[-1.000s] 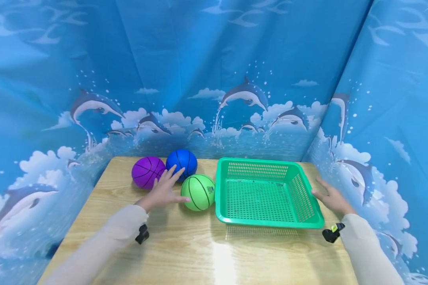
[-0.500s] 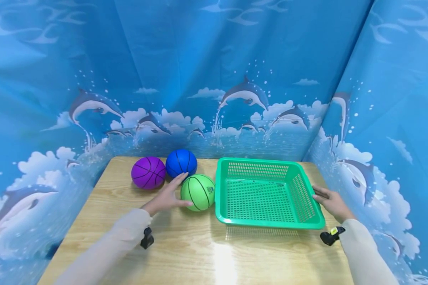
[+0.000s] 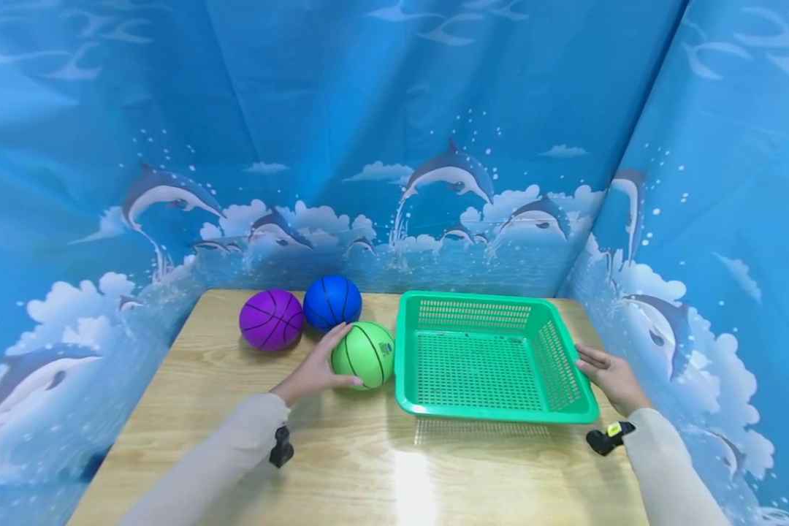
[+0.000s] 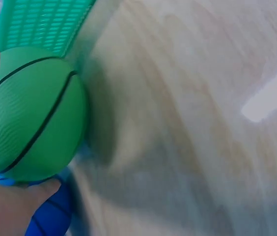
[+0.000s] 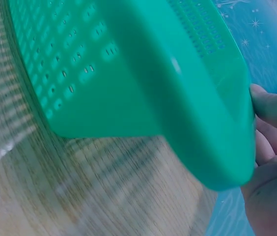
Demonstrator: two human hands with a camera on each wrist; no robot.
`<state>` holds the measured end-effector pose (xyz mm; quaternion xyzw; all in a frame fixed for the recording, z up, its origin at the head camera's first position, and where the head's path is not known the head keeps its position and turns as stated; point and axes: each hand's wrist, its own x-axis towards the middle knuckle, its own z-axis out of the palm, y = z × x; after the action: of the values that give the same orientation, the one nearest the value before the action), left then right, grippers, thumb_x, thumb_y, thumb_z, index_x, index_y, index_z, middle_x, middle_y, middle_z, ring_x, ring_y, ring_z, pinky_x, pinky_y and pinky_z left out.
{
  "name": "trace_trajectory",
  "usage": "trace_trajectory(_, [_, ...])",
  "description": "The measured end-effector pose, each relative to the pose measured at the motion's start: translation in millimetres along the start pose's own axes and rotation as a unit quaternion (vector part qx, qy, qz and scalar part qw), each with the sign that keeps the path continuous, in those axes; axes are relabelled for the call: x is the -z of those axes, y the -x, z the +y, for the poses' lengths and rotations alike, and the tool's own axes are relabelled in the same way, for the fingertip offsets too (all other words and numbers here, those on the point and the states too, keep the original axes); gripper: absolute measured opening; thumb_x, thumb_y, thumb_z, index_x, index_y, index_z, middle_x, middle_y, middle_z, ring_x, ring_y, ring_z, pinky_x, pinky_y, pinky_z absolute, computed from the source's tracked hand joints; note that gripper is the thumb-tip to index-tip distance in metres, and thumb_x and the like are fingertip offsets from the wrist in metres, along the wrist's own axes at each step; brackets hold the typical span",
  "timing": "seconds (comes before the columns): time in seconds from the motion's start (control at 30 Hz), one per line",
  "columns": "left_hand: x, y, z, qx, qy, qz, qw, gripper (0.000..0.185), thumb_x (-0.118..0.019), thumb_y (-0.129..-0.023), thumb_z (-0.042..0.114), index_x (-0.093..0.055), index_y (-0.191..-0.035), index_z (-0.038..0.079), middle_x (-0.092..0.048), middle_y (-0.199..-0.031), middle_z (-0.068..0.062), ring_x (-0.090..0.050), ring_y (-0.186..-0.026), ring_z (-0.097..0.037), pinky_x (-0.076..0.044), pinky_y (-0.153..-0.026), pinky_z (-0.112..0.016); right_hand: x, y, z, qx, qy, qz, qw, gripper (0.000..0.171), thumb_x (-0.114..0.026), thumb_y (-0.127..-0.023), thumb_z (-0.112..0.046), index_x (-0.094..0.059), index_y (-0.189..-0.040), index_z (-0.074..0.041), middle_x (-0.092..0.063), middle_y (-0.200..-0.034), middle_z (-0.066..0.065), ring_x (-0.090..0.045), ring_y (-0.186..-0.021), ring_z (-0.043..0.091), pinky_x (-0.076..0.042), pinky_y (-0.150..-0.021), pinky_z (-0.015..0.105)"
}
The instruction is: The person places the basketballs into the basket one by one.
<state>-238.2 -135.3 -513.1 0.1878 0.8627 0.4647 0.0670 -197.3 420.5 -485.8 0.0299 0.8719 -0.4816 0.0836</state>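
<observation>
The left hand point(image 3: 317, 371) cups the green ball point(image 3: 364, 355), its fingers point(image 3: 334, 340) curved over the top and the thumb under the near side; the left wrist view shows skin pressed to the ball above and below, so the hold looks closed but shallow. The ball sits on the tabletop point(image 3: 368, 467), just beside the left wall of the green basket point(image 3: 404, 351) and touching or nearly touching the blue ball point(image 3: 332, 302) behind it. A purple ball point(image 3: 271, 319) lies just left of the blue one.

The right hand point(image 3: 610, 376) grips the basket's right rim, fingers curled against the edge, as the right wrist view confirms.

What could go wrong, as I judge it: the ball is smooth and round and only partly wrapped, so it could slip out and roll away. A lift might also nudge the blue ball, which could knock the purple one toward the tabletop's edge. If the right hand's grip loosens, a bump against the basket wall could slide it.

The basket holds nothing; its mesh floor shows bare throughout.
</observation>
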Motion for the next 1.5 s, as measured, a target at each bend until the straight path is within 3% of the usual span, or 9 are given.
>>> trace_trajectory(0.17, [-14.9,-2.8,-6.1,-0.019,0.006,0.049,0.9986,0.115,-0.091,-0.061,0.031,-0.023,-0.153,0.015,-0.011,-0.159,-0.015,-0.019,-0.141,-0.045,-0.023,-0.108,-0.063,0.1,0.0,1.5,0.001,0.0,0.006,1.0,0.064,-0.049,-0.1,-0.037,-0.029,-0.149,-0.002,-0.03,-0.15,0.025,-0.036,-0.132,0.043,-0.05,-0.095,0.04])
trace_trajectory(0.3, [-22.5,-4.5,-10.5,-0.024,0.01,0.084,0.9961,0.115,-0.091,-0.06,0.029,-0.025,-0.153,0.014,-0.014,-0.159,-0.015,-0.02,-0.142,-0.043,-0.024,-0.108,-0.062,-0.6,-0.5,2.6,-0.001,-0.014,0.004,1.0,0.063,-0.05,-0.1,-0.034,-0.029,-0.149,-0.002,-0.031,-0.149,0.027,-0.056,-0.114,0.007,-0.05,-0.095,0.036])
trace_trajectory(0.4, [-23.9,-5.2,-13.1,-0.03,0.007,0.098,0.9947,0.113,-0.091,-0.061,0.029,-0.026,-0.152,0.013,-0.018,-0.158,-0.016,-0.022,-0.141,-0.042,-0.027,-0.107,-0.062,-1.3,-1.1,3.7,-0.003,-0.026,0.002,1.0,0.062,-0.05,-0.1,-0.033,-0.028,-0.149,-0.001,-0.031,-0.148,0.027,-0.046,-0.097,-0.019,-0.05,-0.096,0.034])
trace_trajectory(0.47, [-23.9,-5.4,-14.9,-0.036,0.004,0.103,0.994,0.112,-0.091,-0.061,0.029,-0.028,-0.152,0.013,-0.02,-0.157,-0.016,-0.024,-0.14,-0.041,-0.029,-0.106,-0.061,-1.6,-1.4,3.7,-0.001,-0.031,0.001,1.0,0.062,-0.051,-0.1,-0.032,-0.028,-0.149,-0.001,-0.031,-0.148,0.028,-0.045,-0.095,-0.02,-0.05,-0.096,0.036])
trace_trajectory(0.87, [-10.5,-1.7,-10.3,-0.035,-0.014,0.121,0.9919,0.11,-0.09,-0.061,0.034,-0.03,-0.151,0.016,-0.022,-0.156,-0.015,-0.031,-0.137,-0.043,-0.037,-0.101,-0.059,-2.5,-2.9,3.1,-0.011,-0.038,0.006,0.999,0.062,-0.051,-0.1,-0.031,-0.029,-0.149,-0.001,-0.031,-0.148,0.027,-0.046,-0.095,-0.02,-0.051,-0.093,0.028])
trace_trajectory(1.03, [5.5,-3.5,6.7,-0.055,-0.019,0.138,0.9888,0.108,-0.091,-0.062,0.031,-0.03,-0.151,0.017,-0.024,-0.155,-0.015,-0.033,-0.135,-0.042,-0.04,-0.1,-0.058,-3.3,-2.9,2.2,-0.016,-0.037,0.006,0.999,0.061,-0.05,-0.1,-0.032,-0.029,-0.149,-0.002,-0.031,-0.149,0.026,-0.05,-0.105,-0.008,-0.05,-0.095,0.029])
trace_trajectory(1.23, [14.3,-13.8,33.4,-0.077,-0.024,0.149,0.9856,0.108,-0.09,-0.062,0.036,-0.029,-0.151,0.026,-0.024,-0.156,-0.012,-0.032,-0.137,-0.039,-0.042,-0.099,-0.057,-3.8,-3.2,0.6,-0.017,-0.042,0.011,0.999,0.06,-0.05,-0.1,-0.03,-0.029,-0.149,-0.001,-0.031,-0.149,0.026,-0.048,-0.1,-0.014,-0.051,-0.094,0.028])
trace_trajectory(1.33, [10.3,-21.8,48.6,-0.091,-0.024,0.151,0.9841,0.108,-0.09,-0.062,0.037,-0.03,-0.151,0.028,-0.026,-0.156,-0.008,-0.032,-0.137,-0.038,-0.041,-0.1,-0.057,-4.2,-2.7,-0.1,-0.022,-0.04,0.011,0.999,0.059,-0.049,-0.101,-0.029,-0.028,-0.149,-0.002,-0.03,-0.149,0.026,-0.055,-0.114,0.007,-0.049,-0.097,0.033])
trace_trajectory(1.5, [-9.2,-37.1,74.6,-0.098,-0.011,0.138,0.9856,0.107,-0.09,-0.062,0.037,-0.031,-0.151,0.025,-0.028,-0.155,-0.007,-0.036,-0.135,-0.038,-0.042,-0.099,-0.057,-5.0,-1.5,-1.3,-0.029,-0.037,0.011,0.999,0.058,-0.047,-0.102,-0.029,-0.027,-0.15,-0.003,-0.03,-0.15,0.026,-0.035,-0.133,0.042,-0.044,-0.101,0.043])
